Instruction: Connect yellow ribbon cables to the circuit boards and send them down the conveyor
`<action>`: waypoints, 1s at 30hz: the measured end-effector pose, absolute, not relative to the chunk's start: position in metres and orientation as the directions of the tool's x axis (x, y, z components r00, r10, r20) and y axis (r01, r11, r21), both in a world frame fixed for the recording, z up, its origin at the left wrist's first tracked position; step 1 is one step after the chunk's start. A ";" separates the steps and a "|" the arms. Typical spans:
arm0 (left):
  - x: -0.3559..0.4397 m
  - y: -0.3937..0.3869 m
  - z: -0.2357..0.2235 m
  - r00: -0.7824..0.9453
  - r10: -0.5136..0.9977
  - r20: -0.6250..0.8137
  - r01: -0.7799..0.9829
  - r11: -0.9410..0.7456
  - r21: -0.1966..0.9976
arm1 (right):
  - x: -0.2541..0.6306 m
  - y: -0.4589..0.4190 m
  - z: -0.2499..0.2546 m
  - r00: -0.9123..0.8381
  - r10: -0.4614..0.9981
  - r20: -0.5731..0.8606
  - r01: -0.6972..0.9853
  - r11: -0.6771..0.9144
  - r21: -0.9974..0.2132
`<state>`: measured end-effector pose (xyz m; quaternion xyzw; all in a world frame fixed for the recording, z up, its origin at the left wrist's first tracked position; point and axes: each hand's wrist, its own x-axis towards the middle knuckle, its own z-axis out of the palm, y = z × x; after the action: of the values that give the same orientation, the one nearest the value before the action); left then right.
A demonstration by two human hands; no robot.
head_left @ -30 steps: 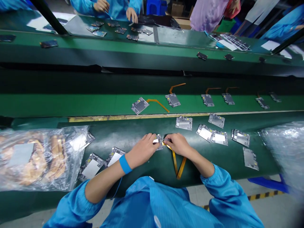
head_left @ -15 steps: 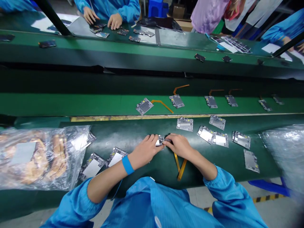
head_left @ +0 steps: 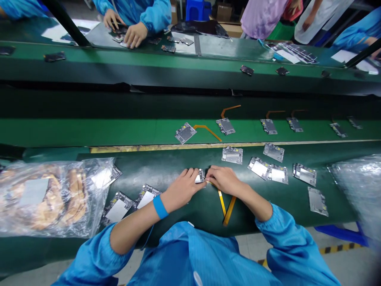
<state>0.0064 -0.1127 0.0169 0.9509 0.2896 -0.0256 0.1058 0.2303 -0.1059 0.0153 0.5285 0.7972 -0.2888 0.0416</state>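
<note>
My left hand [head_left: 185, 186], with a blue band on the wrist, is closed over a small circuit board [head_left: 200, 176] on the green bench. Most of that board lies hidden beneath the fingers. At its right edge my right hand [head_left: 224, 180] has its fingers pinched together on an orange ribbon cable [head_left: 221, 200], which runs down beneath the palm. The exact grip at the fingertips is partly hidden. A second orange ribbon strip [head_left: 229, 210] lies below my right wrist. Beside my left forearm rest circuit boards with white patches [head_left: 118, 209].
A clear plastic bag of orange ribbon cables [head_left: 44, 198] lies at left, clear plastic [head_left: 361, 184] at right. Several boards [head_left: 278, 174] sit right of my hands. Beyond, a green belt [head_left: 133, 133] carries boards with ribbons [head_left: 185, 133]. A co-worker's hands [head_left: 135, 35] handle boards opposite.
The boards on the near belt have shifted right, and those on the far belt slightly left. A thin grey piece at my right fingertips no longer shows. My left hand stays put.
</note>
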 end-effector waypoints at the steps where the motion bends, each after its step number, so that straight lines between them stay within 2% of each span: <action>1: 0.006 -0.112 0.017 0.830 0.548 -0.109 0.558 -0.809 0.186 | 0.230 -0.105 0.016 -0.442 0.815 -0.374 0.867 0.281 -0.411; 5: 0.007 -0.111 0.018 0.827 0.547 -0.127 0.561 -0.812 0.158 | 0.233 -0.107 0.018 -0.428 0.829 -0.360 0.859 0.249 -0.448; 9: 0.006 -0.113 0.025 0.831 0.537 -0.145 0.553 -0.825 0.116 | 0.247 -0.115 0.019 -0.335 0.918 -0.213 0.773 0.138 -0.620; 13: -0.018 -0.097 0.043 0.817 0.575 -0.041 0.574 -0.806 0.146 | 0.269 -0.123 0.021 -0.213 0.971 -0.107 0.708 0.078 -0.702; 15: -0.038 -0.075 0.055 0.726 0.687 0.031 0.678 -0.723 0.132 | 0.278 -0.128 0.021 -0.161 0.982 -0.096 0.697 0.045 -0.716; 17: -0.057 -0.050 0.066 0.522 0.844 0.119 0.845 -0.531 0.063 | 0.285 -0.133 0.020 -0.106 0.990 -0.097 0.687 0.003 -0.727; 19: -0.066 -0.029 0.073 0.349 0.917 0.194 0.934 -0.357 0.009 | 0.291 -0.138 0.018 -0.061 0.992 -0.110 0.680 -0.039 -0.732; 20: -0.065 -0.021 0.073 0.319 0.925 0.206 0.946 -0.325 -0.008 | 0.293 -0.141 0.016 -0.040 0.992 -0.119 0.682 -0.060 -0.729; 23: -0.034 -0.012 0.064 0.470 0.874 0.127 0.881 -0.473 -0.010 | 0.302 -0.150 0.014 0.011 0.990 -0.143 0.718 -0.107 -0.688; 26: 0.022 -0.015 0.046 0.698 0.716 -0.009 0.715 -0.696 0.067 | 0.307 -0.157 0.014 0.015 0.990 -0.143 0.780 -0.101 -0.618; 30: 0.098 -0.016 0.030 0.846 0.528 -0.075 0.533 -0.833 0.147 | 0.302 -0.165 0.014 -0.032 0.982 -0.188 0.857 -0.070 -0.510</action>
<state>0.0976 -0.0155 0.0303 0.9572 0.2773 -0.0155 0.0813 0.3016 -0.1655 0.0140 0.6849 0.6712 -0.2562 -0.1212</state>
